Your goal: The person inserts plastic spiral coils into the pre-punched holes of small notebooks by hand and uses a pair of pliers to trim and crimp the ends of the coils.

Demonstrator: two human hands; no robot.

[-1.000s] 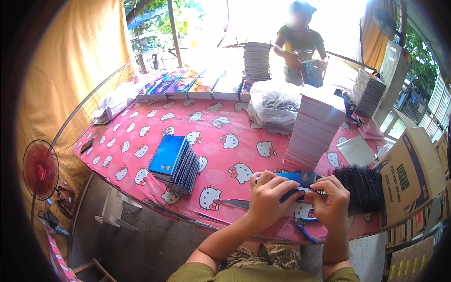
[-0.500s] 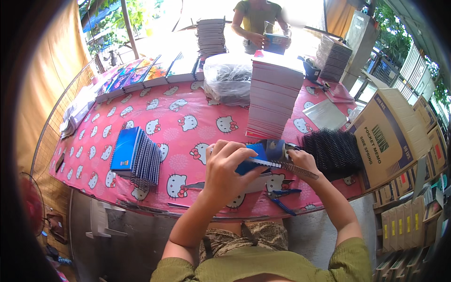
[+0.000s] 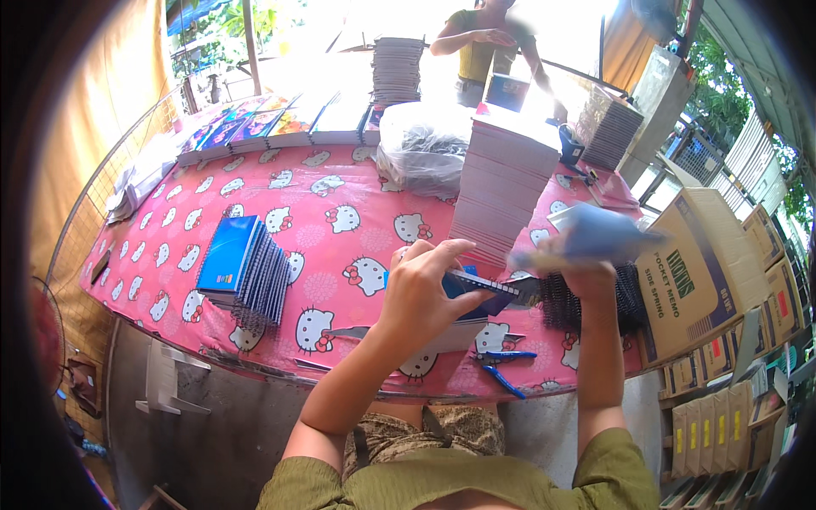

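Note:
My left hand (image 3: 415, 289) grips a small blue notebook (image 3: 463, 285) between thumb and fingers, its edge with a row of punched holes turned toward me. Something dark, perhaps a coil, shows at the notebook's right end. My right hand (image 3: 588, 279) is raised above a heap of black spiral coils (image 3: 631, 299). It is closed round a blue-grey object (image 3: 599, 234), too smeared by motion to name. Below the notebook, blue-handled pliers (image 3: 508, 355) lie near the table's front edge. Left of my hands stands a stack of blue spiral notebooks (image 3: 242, 265).
A tall stack of paper blocks (image 3: 506, 187) stands ahead, beside a clear plastic bag (image 3: 422, 149). Colourful notebooks (image 3: 255, 127) line the far left edge of the pink table (image 3: 327, 223). A large carton (image 3: 705, 272) stands at the right. Across the table, another person (image 3: 480, 51) stands.
My right hand has lifted up and right with the blue-grey object, away from the notebook. My left hand still holds the notebook. The person opposite has moved their hands apart.

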